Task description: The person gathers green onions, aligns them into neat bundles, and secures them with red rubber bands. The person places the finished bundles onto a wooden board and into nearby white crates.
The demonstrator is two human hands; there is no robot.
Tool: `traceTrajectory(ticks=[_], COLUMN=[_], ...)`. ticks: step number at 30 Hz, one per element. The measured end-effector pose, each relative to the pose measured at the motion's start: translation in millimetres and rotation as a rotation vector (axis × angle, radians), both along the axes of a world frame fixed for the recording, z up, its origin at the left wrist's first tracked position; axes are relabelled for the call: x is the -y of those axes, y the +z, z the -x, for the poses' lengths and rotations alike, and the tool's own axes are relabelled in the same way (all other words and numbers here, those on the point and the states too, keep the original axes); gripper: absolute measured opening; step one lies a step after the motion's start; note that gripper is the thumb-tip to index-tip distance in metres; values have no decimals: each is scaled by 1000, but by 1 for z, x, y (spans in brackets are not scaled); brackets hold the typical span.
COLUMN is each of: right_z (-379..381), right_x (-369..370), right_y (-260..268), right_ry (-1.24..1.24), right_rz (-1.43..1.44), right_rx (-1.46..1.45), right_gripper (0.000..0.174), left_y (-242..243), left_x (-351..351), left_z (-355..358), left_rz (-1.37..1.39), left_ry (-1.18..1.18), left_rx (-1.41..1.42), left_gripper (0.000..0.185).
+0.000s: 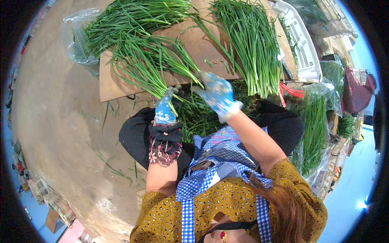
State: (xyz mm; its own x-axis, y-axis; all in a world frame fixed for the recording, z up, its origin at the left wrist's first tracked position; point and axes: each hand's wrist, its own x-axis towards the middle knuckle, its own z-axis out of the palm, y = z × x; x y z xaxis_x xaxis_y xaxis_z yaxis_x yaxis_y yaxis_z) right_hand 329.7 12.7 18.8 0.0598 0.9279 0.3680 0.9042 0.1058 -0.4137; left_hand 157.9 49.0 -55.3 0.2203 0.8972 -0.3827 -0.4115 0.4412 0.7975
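My left hand [165,104], in a blue flowered glove, is closed around a small bunch of garlic chives [146,73]. Their cut ends stick out below the fist, and the leaves fan up and left over the board. To its right, my right hand [214,94] wears a matching glove and is blurred. Its thumb and fingers are at the stem ends of a second small bunch of chives [182,62]; whether they grip it is unclear. A large pile of chives [136,18] lies at the back left of the wooden board [197,42]. An aligned stack of chives [255,51] lies on the right.
Loose green trimmings [197,117] lie below the board, between my knees. A dark-handled knife [286,69] lies near the board's right edge. Beside it are red ties [290,91] and a white plastic basket [301,42]. Bagged chives [314,130] stand right; another person [357,91] is beyond.
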Motion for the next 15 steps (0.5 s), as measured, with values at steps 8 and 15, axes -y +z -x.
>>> traceTrajectory(ticks=[8, 15], right_z=[11, 12], right_x=[12, 20], right_y=[-19, -26], right_ry=[215, -101], right_rz=[-86, 515], right_rx=[376, -852], right_gripper=[18, 34], left_y=[20, 23], left_x=[1, 9], left_z=[-7, -5], left_rz=[189, 257], left_ry=[-64, -58], left_rx=[-79, -104], left_gripper=[22, 24])
